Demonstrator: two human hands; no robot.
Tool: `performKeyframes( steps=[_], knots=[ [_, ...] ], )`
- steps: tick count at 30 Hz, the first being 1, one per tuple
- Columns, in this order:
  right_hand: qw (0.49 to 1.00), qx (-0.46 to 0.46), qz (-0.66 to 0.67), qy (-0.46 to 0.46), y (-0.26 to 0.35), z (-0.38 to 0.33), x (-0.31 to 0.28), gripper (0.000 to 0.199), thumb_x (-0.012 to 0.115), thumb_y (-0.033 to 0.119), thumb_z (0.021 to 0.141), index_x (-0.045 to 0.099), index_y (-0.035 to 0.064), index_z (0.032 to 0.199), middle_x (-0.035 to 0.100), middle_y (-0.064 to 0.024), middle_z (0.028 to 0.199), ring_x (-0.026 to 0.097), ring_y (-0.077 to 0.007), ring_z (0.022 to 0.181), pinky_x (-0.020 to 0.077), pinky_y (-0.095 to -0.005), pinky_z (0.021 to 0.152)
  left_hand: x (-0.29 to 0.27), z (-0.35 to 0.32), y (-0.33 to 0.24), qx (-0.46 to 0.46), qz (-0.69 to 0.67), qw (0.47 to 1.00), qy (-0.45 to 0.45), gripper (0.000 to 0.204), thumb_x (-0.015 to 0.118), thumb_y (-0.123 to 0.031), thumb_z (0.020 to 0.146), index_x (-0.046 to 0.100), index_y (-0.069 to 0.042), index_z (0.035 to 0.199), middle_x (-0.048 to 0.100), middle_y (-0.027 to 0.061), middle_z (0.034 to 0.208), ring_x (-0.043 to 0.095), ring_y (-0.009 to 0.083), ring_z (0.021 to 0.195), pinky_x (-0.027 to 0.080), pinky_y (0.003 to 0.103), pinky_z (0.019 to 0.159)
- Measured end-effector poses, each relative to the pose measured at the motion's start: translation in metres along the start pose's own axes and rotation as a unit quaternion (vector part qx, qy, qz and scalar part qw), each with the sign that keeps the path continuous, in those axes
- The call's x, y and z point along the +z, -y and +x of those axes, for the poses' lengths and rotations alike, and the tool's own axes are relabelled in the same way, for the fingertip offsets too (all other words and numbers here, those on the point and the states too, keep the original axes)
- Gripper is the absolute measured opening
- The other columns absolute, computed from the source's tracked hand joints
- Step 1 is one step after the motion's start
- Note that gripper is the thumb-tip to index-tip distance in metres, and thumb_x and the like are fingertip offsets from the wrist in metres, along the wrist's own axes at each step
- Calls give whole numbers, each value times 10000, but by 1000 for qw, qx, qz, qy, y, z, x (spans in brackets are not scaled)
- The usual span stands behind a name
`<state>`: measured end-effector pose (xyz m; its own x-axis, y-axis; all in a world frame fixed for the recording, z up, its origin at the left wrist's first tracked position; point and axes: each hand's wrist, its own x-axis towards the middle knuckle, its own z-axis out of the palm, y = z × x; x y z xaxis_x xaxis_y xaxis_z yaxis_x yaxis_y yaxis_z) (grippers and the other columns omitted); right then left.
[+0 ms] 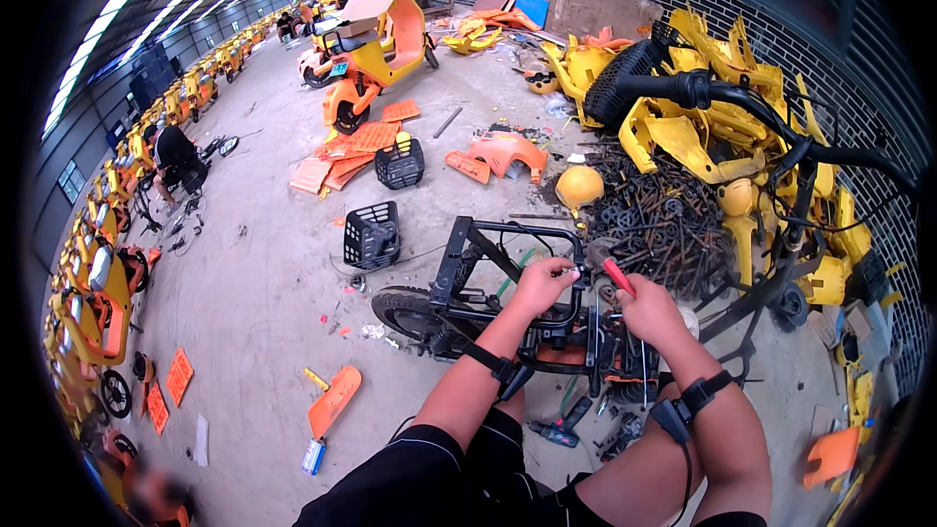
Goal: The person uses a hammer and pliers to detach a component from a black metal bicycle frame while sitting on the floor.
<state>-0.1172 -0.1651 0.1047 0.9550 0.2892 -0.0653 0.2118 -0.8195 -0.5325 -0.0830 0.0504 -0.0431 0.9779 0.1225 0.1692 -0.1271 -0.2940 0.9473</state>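
Observation:
A stripped black scooter frame (451,268) with its wheel (405,312) stands before me. My right hand (648,312) is closed round the red handle of a hammer (614,271), whose metal head is over the frame's right part. Beside the hammer head, my left hand (544,285) rests at the frame's top tube with thumb and fingers pinched together. A small pale or shiny piece shows at those fingertips, too small to name. Black handlebars (761,102) on a fork rise at the right.
A cordless drill (560,425) lies near my legs. Beyond the frame are a heap of dark metal parts (664,224), yellow body panels (673,141) and a black basket (372,234). An orange-and-yellow scooter (376,63) stands farther off; a person (177,161) crouches at the left.

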Motion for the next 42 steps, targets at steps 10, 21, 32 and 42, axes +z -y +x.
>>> performKeyframes(
  steps=[10, 21, 32, 42],
  knots=[
    [999, 2, 40, 7, -15, 8, 3, 296, 584, 260, 942, 633, 24, 1114, 669, -258, 989, 629, -450, 979, 493, -477, 852, 2, 0, -7, 9, 4, 1000, -8, 218, 748, -172, 889, 695, -1, 1013, 698, 49, 850, 608, 114, 787, 496, 282, 733],
    [993, 32, 105, 48, -42, 24, 2, 344, 557, 312, 972, 641, 2, 1094, 675, -213, 940, 656, -381, 932, 496, -442, 829, 6, 2, -22, 49, 76, 995, -31, 190, 739, -178, 870, 715, -5, 944, 704, 132, 873, 675, 247, 841, 520, 346, 773],
    [994, -6, 106, -8, -27, 20, 0, 319, 542, 313, 983, 612, 38, 1129, 673, -231, 895, 650, -421, 878, 497, -473, 786, 6, 4, -18, 81, 78, 993, -36, 155, 750, -135, 848, 708, -2, 918, 690, 145, 867, 668, 277, 834, 517, 355, 760],
    [992, 1, 123, -28, -24, 19, -7, 332, 585, 289, 978, 622, 44, 1198, 668, -179, 863, 649, -319, 790, 497, -404, 746, 4, 2, -15, 79, 80, 993, -44, 164, 745, -140, 853, 722, 9, 916, 682, 150, 842, 649, 281, 798, 508, 357, 739]
  ],
)
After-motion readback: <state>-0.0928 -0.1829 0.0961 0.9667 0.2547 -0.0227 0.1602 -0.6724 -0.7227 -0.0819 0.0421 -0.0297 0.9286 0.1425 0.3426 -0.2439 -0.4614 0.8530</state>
